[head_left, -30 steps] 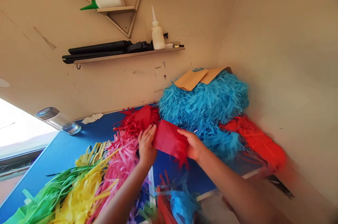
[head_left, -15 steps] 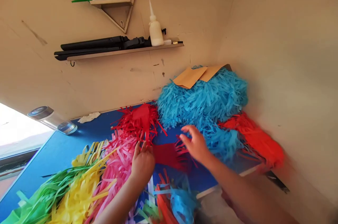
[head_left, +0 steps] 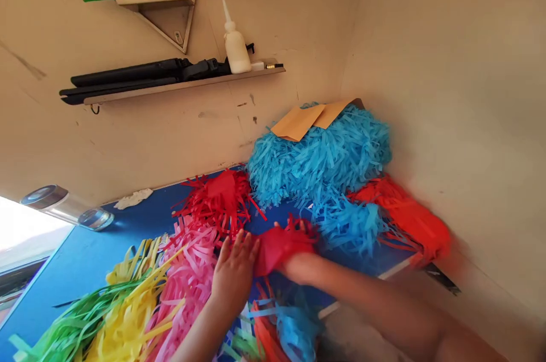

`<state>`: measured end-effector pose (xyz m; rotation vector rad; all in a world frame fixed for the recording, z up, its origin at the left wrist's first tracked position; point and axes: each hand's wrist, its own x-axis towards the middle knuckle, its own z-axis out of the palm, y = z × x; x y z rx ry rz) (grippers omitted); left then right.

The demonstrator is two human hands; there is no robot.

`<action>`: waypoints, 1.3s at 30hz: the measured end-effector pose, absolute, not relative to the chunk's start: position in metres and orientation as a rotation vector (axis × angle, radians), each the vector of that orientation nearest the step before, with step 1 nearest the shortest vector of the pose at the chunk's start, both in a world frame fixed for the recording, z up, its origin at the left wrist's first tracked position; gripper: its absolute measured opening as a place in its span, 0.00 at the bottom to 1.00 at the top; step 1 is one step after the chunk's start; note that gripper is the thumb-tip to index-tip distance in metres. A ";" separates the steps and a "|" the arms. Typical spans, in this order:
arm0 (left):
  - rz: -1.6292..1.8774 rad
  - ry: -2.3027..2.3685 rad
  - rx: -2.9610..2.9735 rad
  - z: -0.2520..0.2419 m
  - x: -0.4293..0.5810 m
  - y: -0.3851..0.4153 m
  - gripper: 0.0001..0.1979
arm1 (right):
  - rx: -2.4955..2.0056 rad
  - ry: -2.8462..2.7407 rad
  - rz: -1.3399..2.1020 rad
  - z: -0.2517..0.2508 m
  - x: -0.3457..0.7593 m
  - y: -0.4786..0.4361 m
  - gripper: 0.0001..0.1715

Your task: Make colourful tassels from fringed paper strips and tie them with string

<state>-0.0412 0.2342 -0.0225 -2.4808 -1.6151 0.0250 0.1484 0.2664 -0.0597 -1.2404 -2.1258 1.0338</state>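
A piece of red fringed paper (head_left: 279,245) lies on the blue table (head_left: 98,248) in front of me. My right hand (head_left: 298,265) is under it, mostly hidden by the paper, with fingertips showing at its far edge. My left hand (head_left: 234,271) rests flat beside it, fingers stretched out and touching its left edge and the pink fringe pile (head_left: 191,282). A heap of red fringe (head_left: 219,200) sits just beyond.
A big blue fringe heap (head_left: 324,160) with brown cardboard pieces (head_left: 309,117) on top fills the corner, orange-red fringe (head_left: 409,217) at its right. Yellow (head_left: 123,305) and green (head_left: 63,328) fringe lie left. A glass jar (head_left: 63,208) lies on its side. Wall shelves hold glue bottles (head_left: 234,46).
The red paper was held up between both hands, then dropped to the table; my right hand let go, reached over it and now sits under it. My left hand flattened beside it.
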 end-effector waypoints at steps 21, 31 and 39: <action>-0.165 -1.735 -2.484 -0.055 -0.007 0.208 0.19 | -0.992 -2.543 0.731 -0.066 0.177 0.249 0.27; -0.510 -2.150 -2.722 -0.063 -0.042 0.221 0.10 | -1.308 -2.408 0.873 -0.062 0.210 0.280 0.11; -0.305 -2.427 -2.350 -0.056 -0.030 0.221 0.17 | -1.557 -2.425 0.708 -0.064 0.190 0.290 0.13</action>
